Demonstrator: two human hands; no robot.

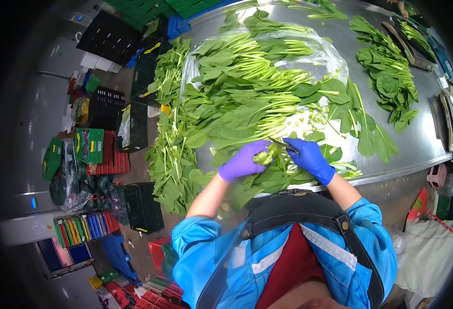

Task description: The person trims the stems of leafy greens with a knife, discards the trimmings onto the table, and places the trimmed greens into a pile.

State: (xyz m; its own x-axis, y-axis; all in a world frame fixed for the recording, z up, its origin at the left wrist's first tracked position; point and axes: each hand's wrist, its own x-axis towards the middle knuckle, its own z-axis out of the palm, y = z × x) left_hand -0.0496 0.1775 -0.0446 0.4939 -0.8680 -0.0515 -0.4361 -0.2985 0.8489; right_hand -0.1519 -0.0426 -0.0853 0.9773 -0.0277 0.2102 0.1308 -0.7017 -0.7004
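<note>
A: ok so what are the hands up to here?

B: Left hand [244,160], purple glove, is curled round a bunch of greens [264,156], with the pale stalk ends poking out toward the other hand. Right hand [311,160], blue glove, is closed on a small dark blade [284,145], pretty sure a knife, right beside those stalks.

A: and the rest of the veg?

B: Big leafy pile [242,85] just ahead of both hands on the metal table [417,141], with clear plastic [334,55] spread under and around it. Bag or sheet, can't tell. More leaves [172,159] are heaped to the left of the left hand, and another row [391,80] lies ahead and right of the right hand. Past that row there's a dark tray [422,63] with greens on it.

A: any crates?

B: Yeah, loads, off to the left of the left hand. One black crate [140,123] has crumpled clear plastic [125,127] in it. Nearer the left hand is another dark crate [151,203], too shadowy inside to make out. Farther out, a green crate [98,147] sits by a red crate [118,160]. Something dark shows in the green one, too small to tell what.
</note>
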